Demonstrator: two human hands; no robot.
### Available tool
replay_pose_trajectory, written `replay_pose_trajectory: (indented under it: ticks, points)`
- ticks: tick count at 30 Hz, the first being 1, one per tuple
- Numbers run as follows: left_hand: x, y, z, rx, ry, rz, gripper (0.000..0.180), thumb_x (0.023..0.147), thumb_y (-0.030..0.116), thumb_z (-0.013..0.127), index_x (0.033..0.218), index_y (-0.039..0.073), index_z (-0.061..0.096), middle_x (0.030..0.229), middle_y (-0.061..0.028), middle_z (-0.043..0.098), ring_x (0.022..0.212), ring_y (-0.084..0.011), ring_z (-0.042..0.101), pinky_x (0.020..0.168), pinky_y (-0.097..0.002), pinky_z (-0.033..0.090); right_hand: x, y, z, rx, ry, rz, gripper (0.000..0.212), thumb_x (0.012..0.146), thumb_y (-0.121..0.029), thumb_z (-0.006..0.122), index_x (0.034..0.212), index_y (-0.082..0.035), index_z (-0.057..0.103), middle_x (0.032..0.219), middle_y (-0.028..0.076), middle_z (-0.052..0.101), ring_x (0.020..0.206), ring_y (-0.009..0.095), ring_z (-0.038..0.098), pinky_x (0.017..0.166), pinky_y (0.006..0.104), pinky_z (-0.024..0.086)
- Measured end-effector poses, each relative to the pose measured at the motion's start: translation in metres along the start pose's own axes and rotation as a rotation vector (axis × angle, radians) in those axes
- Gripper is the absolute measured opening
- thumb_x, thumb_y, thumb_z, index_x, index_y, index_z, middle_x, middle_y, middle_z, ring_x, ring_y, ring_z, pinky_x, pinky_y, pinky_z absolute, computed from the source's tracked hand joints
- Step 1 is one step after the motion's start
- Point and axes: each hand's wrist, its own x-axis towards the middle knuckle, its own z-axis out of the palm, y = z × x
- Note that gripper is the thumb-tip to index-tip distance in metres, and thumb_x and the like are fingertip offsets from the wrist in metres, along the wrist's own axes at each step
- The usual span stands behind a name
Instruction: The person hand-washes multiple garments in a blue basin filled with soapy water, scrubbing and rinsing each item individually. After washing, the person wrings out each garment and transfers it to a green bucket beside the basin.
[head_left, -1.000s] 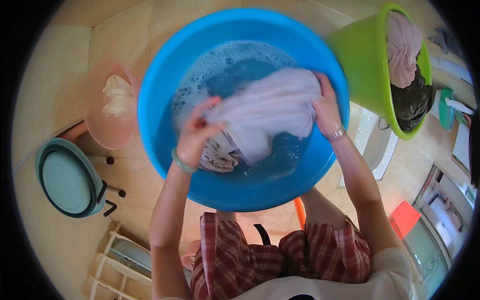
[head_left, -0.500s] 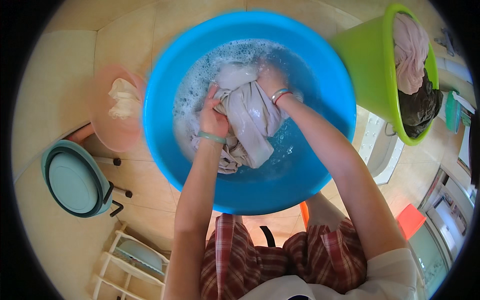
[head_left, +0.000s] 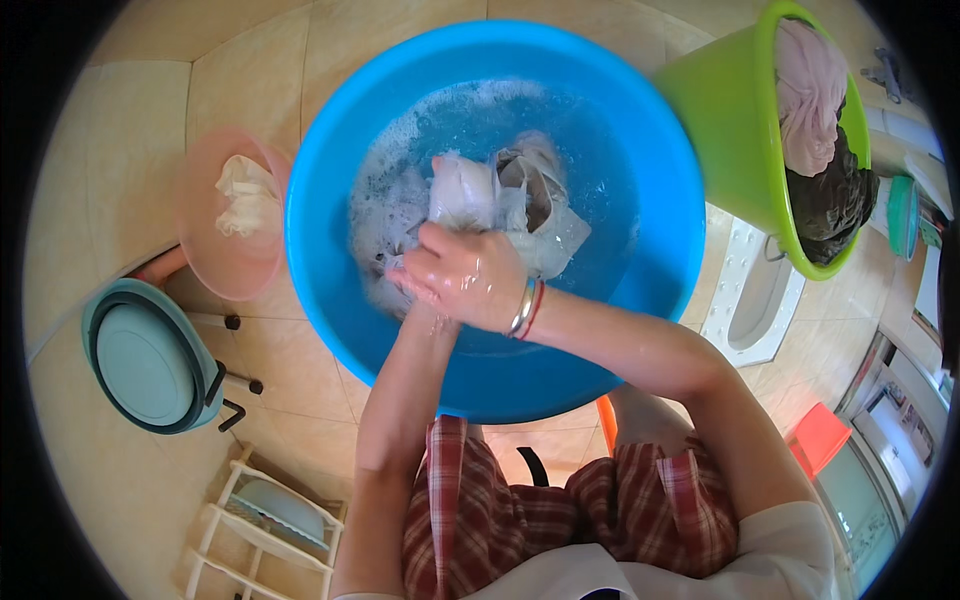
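A light grey-white wet garment lies bunched in the soapy water of a large blue basin. My right hand crosses over in front of it, fingers bent around my left wrist. Drops of water run over its back, and a silver bangle and a red cord sit at its wrist. My left forearm reaches in from below. The left hand is mostly hidden behind my right hand and the garment, so its grip does not show. The green bangle is out of sight.
Right of the basin, a lime-green bucket holds pink cloth and dark cloth. A pink basin with white cloth stands at left, above a teal folding basin. Lower left is a cream rack; a white squat toilet lies at right.
My right hand has left the garment and come down and left onto my left wrist. The garment has shifted and spread, with its right part lying loose in the water.
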Motion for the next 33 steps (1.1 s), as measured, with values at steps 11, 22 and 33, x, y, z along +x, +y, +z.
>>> replay_pose_trajectory:
  ticks: [11,22,33]
  points:
    - [-0.023,-0.034,0.045,0.423,0.637,0.074,0.042,0.099,0.038,0.045,0.113,0.001,0.058,0.106,-0.0109,0.064,0.097,-0.0209,0.063,0.079,-0.0373,0.052,-0.034,0.092,0.020,-0.029,-0.017,0.471,0.022,0.091,-0.024,0.056,0.081,-0.006,0.063,0.069,0.016,0.063,0.063,0.035,0.064,0.056,0.0464,0.052]
    - [-0.022,-0.047,0.053,0.304,0.669,-0.026,0.033,0.102,0.032,0.043,0.114,0.005,0.057,0.102,-0.0097,0.064,0.093,-0.0232,0.063,0.080,-0.0387,0.052,-0.022,0.111,0.018,-0.065,-0.144,0.639,0.024,0.096,-0.025,0.050,0.087,-0.004,0.059,0.070,0.020,0.062,0.064,0.040,0.063,0.060,0.0498,0.052]
    - [-0.033,-0.054,0.042,0.264,0.642,-0.055,0.043,0.105,0.037,0.036,0.128,0.006,0.053,0.121,-0.0083,0.062,0.110,-0.0238,0.061,0.094,-0.0389,0.049,-0.022,0.104,0.018,-0.029,-0.104,0.603,0.029,0.098,-0.025,0.049,0.083,-0.002,0.058,0.069,0.022,0.062,0.066,0.042,0.062,0.059,0.0507,0.051]
